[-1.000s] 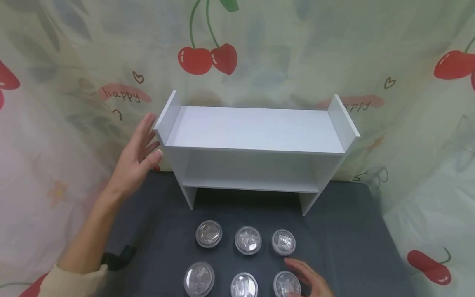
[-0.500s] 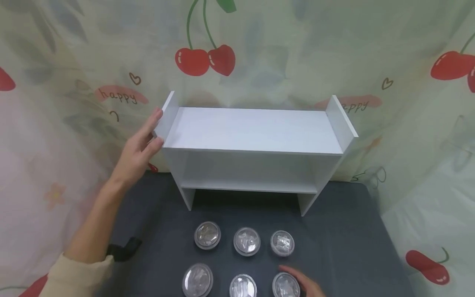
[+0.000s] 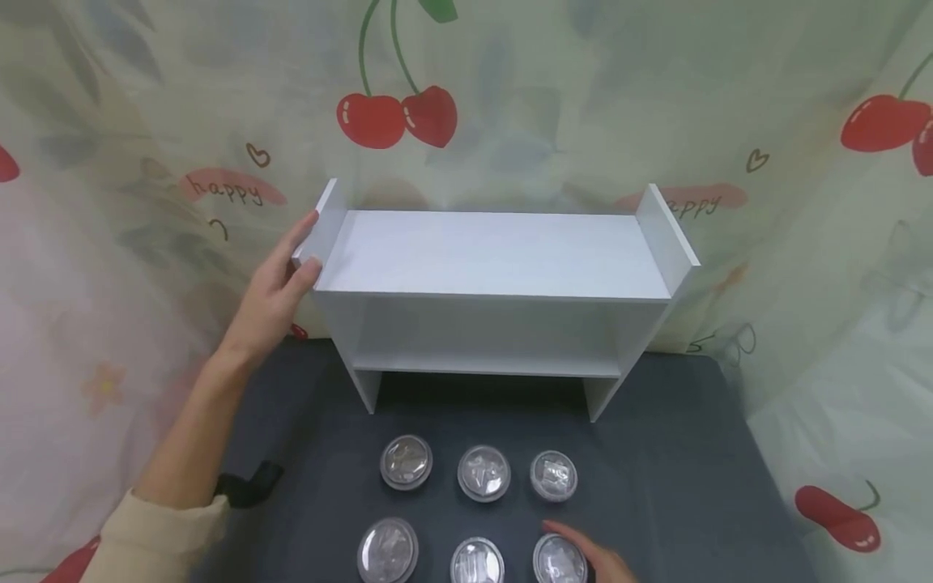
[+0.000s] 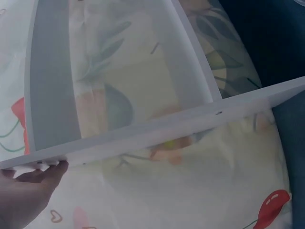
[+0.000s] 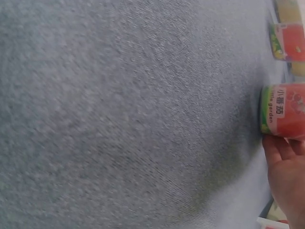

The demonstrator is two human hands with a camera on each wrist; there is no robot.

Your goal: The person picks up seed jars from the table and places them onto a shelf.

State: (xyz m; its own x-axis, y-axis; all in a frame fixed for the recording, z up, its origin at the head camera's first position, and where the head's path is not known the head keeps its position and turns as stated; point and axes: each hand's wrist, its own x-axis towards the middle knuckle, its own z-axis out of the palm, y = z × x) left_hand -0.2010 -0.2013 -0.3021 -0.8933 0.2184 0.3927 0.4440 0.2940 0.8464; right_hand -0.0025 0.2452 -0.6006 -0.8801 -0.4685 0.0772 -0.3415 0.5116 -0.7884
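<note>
"where was your left hand?"

"my left hand [image 3: 266,306] was against the white shelf [image 3: 496,253], which stood to its right. the fingers lay fairly straight at the side panel, with the thumb spread away from them, near the front edge."

"and your right?"

"well apart from the left, lower and nearer me. my right hand [image 3: 594,559] had its fingers touching a tub [image 3: 560,559]. the thumb was hidden, so i couldn't tell whether i was gripping it."

"what was that tub like?"

"red, with a green band and 'garden' printed on it. it was upright, clear lid up, just left of my right hand."

"any more?"

"five other tubs [image 3: 484,474] on the dark table [image 3: 692,470]. two were in line to the left of my right hand, and three made a row beyond it, in front of the shelf."

"and past your hands?"

"a cherry-printed cloth [image 3: 554,97] hung behind the shelf. a black object [image 3: 251,484] lay beside my left forearm [image 3: 193,445]."
</note>
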